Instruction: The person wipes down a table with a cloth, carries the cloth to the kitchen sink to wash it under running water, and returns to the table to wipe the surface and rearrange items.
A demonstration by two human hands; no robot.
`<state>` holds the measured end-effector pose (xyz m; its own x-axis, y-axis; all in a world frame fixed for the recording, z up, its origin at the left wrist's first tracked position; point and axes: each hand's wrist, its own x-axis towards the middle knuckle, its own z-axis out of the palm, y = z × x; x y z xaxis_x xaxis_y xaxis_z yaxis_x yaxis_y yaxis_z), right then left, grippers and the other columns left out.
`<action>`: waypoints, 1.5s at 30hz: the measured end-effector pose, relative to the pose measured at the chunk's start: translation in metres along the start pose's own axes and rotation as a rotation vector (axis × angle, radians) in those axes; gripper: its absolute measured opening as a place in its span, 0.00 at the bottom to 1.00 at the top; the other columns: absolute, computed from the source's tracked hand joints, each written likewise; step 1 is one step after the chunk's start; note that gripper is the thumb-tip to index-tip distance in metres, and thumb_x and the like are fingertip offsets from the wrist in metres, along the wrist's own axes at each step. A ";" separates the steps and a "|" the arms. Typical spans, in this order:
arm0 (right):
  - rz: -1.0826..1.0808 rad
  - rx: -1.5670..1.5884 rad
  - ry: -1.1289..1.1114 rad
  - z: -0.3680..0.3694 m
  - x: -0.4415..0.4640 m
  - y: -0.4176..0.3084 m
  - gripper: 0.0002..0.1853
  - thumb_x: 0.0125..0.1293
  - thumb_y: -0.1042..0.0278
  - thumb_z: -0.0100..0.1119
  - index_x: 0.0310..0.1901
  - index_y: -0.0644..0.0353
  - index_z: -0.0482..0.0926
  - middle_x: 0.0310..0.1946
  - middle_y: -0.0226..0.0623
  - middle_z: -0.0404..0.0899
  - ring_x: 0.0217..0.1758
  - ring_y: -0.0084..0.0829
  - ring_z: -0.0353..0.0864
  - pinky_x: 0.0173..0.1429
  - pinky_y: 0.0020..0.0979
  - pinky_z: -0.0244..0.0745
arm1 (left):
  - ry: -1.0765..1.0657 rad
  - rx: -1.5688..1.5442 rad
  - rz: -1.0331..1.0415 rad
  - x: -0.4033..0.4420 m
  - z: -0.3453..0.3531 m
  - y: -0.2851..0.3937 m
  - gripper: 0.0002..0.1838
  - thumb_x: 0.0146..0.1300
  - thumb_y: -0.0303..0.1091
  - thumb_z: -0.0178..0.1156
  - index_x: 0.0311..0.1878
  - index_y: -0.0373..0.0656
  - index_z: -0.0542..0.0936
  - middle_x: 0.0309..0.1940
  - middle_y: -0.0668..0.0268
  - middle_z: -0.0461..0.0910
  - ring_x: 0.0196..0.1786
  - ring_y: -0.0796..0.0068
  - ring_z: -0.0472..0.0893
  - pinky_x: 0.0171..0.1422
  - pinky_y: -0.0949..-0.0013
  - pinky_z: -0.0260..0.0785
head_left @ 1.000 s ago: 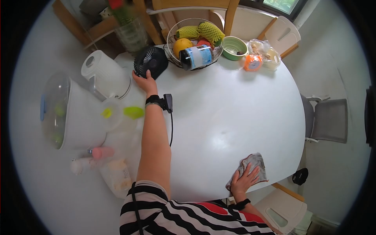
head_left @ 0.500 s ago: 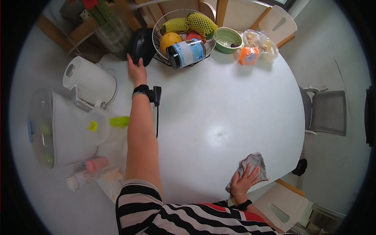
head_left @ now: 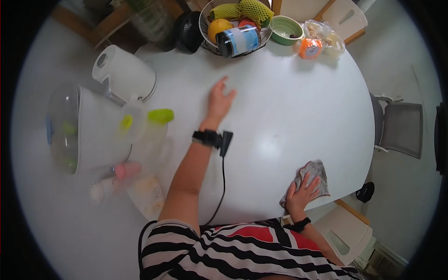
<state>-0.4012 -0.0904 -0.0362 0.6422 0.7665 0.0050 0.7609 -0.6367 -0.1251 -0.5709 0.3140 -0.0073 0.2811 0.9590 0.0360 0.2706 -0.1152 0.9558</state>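
Observation:
My left hand [head_left: 220, 100] hovers over the white table [head_left: 261, 112], fingers apart and holding nothing. Beyond it, the black fan [head_left: 189, 32] stands at the back edge, left of the wire fruit basket [head_left: 204, 29]. In that basket are an orange fruit [head_left: 219, 30], yellow netted fruit [head_left: 255, 12] and a dark jar with a blue label [head_left: 242, 40]. Near the front right edge, my right hand [head_left: 301, 193] lies flat with spread fingers on a grey cloth [head_left: 318, 171].
Along the left stand a white kettle [head_left: 125, 73], a lidded white container [head_left: 100, 133], a jug with a green handle [head_left: 161, 115] and a pink bottle [head_left: 127, 170]. A green colander [head_left: 285, 31] and orange item [head_left: 310, 48] sit back right. Chairs surround the table.
My left hand has let go of the black fan and come back toward the middle of the table. The fan now stands further back. My right hand stays on the cloth.

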 end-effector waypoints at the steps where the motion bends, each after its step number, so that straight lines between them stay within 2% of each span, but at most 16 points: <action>1: 0.003 0.003 -0.013 0.001 0.002 0.001 0.39 0.68 0.52 0.53 0.76 0.59 0.55 0.76 0.66 0.41 0.80 0.63 0.38 0.75 0.67 0.32 | -0.093 -0.102 -0.030 -0.029 0.009 0.009 0.29 0.65 0.30 0.65 0.67 0.35 0.70 0.63 0.53 0.75 0.65 0.59 0.75 0.67 0.64 0.69; 6: -0.168 0.105 0.046 0.013 0.056 -0.021 0.39 0.66 0.50 0.56 0.76 0.53 0.57 0.77 0.61 0.45 0.81 0.57 0.40 0.75 0.67 0.36 | -0.374 -0.195 -0.172 -0.149 0.026 0.036 0.24 0.68 0.29 0.61 0.66 0.36 0.71 0.62 0.58 0.76 0.64 0.70 0.76 0.67 0.68 0.69; 10: -0.241 0.163 0.111 0.020 0.109 -0.071 0.37 0.66 0.52 0.53 0.76 0.51 0.58 0.77 0.58 0.45 0.81 0.57 0.41 0.73 0.70 0.37 | -0.215 -0.065 -0.132 -0.212 0.029 0.042 0.25 0.69 0.31 0.61 0.67 0.39 0.72 0.64 0.57 0.75 0.66 0.66 0.74 0.68 0.62 0.67; 11: -0.263 0.163 0.120 0.023 0.121 -0.084 0.36 0.66 0.51 0.53 0.73 0.54 0.62 0.75 0.55 0.52 0.79 0.58 0.44 0.72 0.72 0.39 | -0.166 -0.031 -0.114 -0.217 0.030 0.046 0.25 0.69 0.25 0.60 0.68 0.31 0.68 0.65 0.54 0.72 0.68 0.68 0.71 0.71 0.65 0.65; 12: -0.367 0.220 0.202 0.029 0.128 -0.094 0.33 0.63 0.55 0.55 0.69 0.61 0.67 0.71 0.55 0.60 0.78 0.58 0.48 0.70 0.73 0.43 | -0.083 0.009 -0.069 -0.223 0.036 0.042 0.25 0.70 0.26 0.59 0.68 0.29 0.67 0.66 0.54 0.72 0.68 0.67 0.71 0.72 0.65 0.63; 15: -0.611 0.517 0.187 0.040 0.117 -0.123 0.24 0.63 0.61 0.53 0.60 0.60 0.74 0.66 0.52 0.66 0.74 0.57 0.56 0.71 0.70 0.47 | 0.095 0.220 0.072 -0.232 0.054 0.060 0.28 0.73 0.33 0.56 0.70 0.29 0.64 0.69 0.52 0.67 0.68 0.64 0.71 0.73 0.63 0.61; 18: -0.817 0.674 0.217 0.034 0.051 -0.143 0.23 0.60 0.58 0.55 0.57 0.55 0.78 0.66 0.52 0.67 0.75 0.52 0.58 0.74 0.64 0.48 | 0.099 0.257 0.066 -0.232 0.065 0.074 0.28 0.73 0.35 0.56 0.71 0.30 0.64 0.69 0.51 0.67 0.68 0.63 0.70 0.73 0.62 0.60; 20: -0.961 0.627 0.136 0.031 0.007 -0.148 0.27 0.58 0.57 0.59 0.60 0.54 0.76 0.69 0.51 0.65 0.76 0.50 0.56 0.76 0.61 0.46 | 0.152 -0.049 -0.204 -0.239 0.042 0.074 0.30 0.72 0.34 0.57 0.72 0.33 0.62 0.69 0.50 0.66 0.69 0.60 0.68 0.71 0.62 0.65; 21: -1.016 0.623 0.084 0.032 -0.012 -0.144 0.30 0.56 0.57 0.61 0.62 0.53 0.75 0.71 0.50 0.63 0.77 0.49 0.55 0.77 0.60 0.46 | 0.130 0.117 -0.184 -0.236 0.032 0.067 0.30 0.72 0.35 0.58 0.72 0.33 0.63 0.69 0.50 0.65 0.70 0.60 0.67 0.70 0.61 0.66; 23: -0.972 0.838 -0.006 0.040 -0.035 -0.111 0.36 0.53 0.61 0.65 0.67 0.51 0.70 0.74 0.48 0.57 0.79 0.49 0.50 0.77 0.60 0.44 | 0.105 0.349 -0.101 -0.237 0.015 0.040 0.30 0.70 0.36 0.60 0.70 0.33 0.65 0.70 0.49 0.65 0.72 0.58 0.65 0.73 0.58 0.62; 24: -0.953 0.754 -0.162 0.027 -0.043 -0.090 0.40 0.51 0.65 0.67 0.70 0.49 0.66 0.76 0.46 0.53 0.81 0.48 0.46 0.77 0.60 0.42 | 0.048 0.642 0.106 -0.242 0.000 -0.009 0.31 0.68 0.37 0.61 0.70 0.34 0.65 0.70 0.47 0.65 0.74 0.53 0.62 0.77 0.55 0.54; 30: -0.457 0.166 -0.075 -0.027 -0.011 0.056 0.40 0.59 0.63 0.58 0.75 0.46 0.60 0.77 0.49 0.51 0.82 0.48 0.45 0.78 0.63 0.36 | -0.238 0.597 -0.219 -0.240 0.022 0.035 0.36 0.67 0.47 0.60 0.73 0.39 0.62 0.74 0.44 0.57 0.79 0.43 0.47 0.79 0.44 0.45; 32: -0.226 0.027 0.014 -0.025 0.031 0.123 0.35 0.67 0.62 0.50 0.76 0.46 0.56 0.78 0.47 0.49 0.82 0.45 0.44 0.78 0.62 0.37 | -0.256 0.564 -0.105 -0.228 0.034 0.058 0.32 0.65 0.45 0.64 0.67 0.37 0.70 0.67 0.45 0.68 0.72 0.47 0.65 0.75 0.55 0.57; 38: 0.059 -0.085 0.139 -0.001 0.094 0.217 0.32 0.75 0.50 0.45 0.78 0.41 0.54 0.79 0.44 0.49 0.81 0.46 0.45 0.77 0.59 0.41 | -0.566 0.371 -0.090 -0.174 -0.030 0.161 0.30 0.66 0.48 0.64 0.66 0.41 0.74 0.61 0.58 0.77 0.61 0.63 0.76 0.65 0.63 0.69; 43: 0.095 -0.090 0.106 0.005 0.093 0.221 0.32 0.75 0.47 0.44 0.77 0.40 0.54 0.79 0.42 0.47 0.82 0.43 0.43 0.77 0.60 0.41 | -0.169 0.633 0.147 -0.174 -0.188 0.284 0.32 0.65 0.51 0.65 0.68 0.45 0.72 0.62 0.57 0.75 0.61 0.64 0.75 0.65 0.63 0.67; 45: 0.311 -0.131 0.059 0.016 0.095 0.217 0.32 0.74 0.46 0.44 0.77 0.41 0.55 0.79 0.42 0.47 0.82 0.42 0.44 0.76 0.61 0.43 | -0.117 0.850 0.115 -0.206 -0.252 0.335 0.31 0.66 0.47 0.64 0.68 0.45 0.72 0.63 0.57 0.76 0.65 0.62 0.73 0.67 0.62 0.66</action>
<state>-0.1765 -0.1539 -0.0784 0.8466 0.5304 0.0442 0.5310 -0.8474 -0.0012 -0.7700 0.1433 0.3795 0.4299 0.9018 0.0442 0.8181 -0.4097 0.4036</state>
